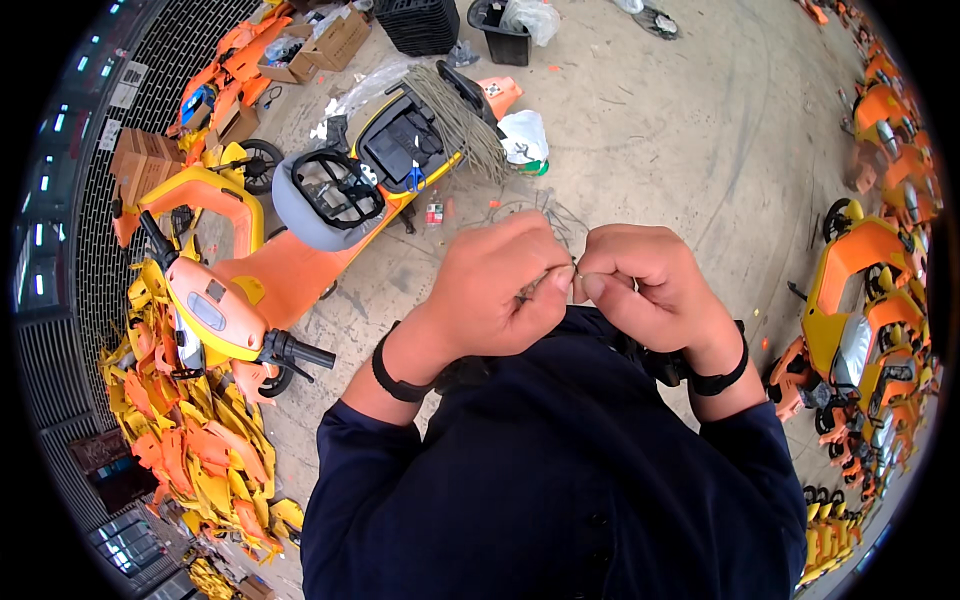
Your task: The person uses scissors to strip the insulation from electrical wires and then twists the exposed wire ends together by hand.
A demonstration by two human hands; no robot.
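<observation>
My left hand (500, 285) and my right hand (648, 285) are raised before my chest. Both are closed, with thumbs and fingertips pinched together where they almost meet. Between the fingertips I make out a thin strand (577, 268); most of it is hidden in my fingers, and its kind is too small to tell. Ahead to the left stands a yellow and orange scooter (290, 265). Its grey seat (297, 213) is flipped up. Across the rear lies a bundle of long grey-green cords (462, 120), beside blue-handled scissors (416, 178).
Yellow and orange panels (205, 455) lie heaped at the left. A black bin (500, 42), stacked black crates (418, 24) and cardboard boxes (335, 40) stand at the back. A white bag (523, 135) sits behind the scooter. More scooters (850, 280) line the right side.
</observation>
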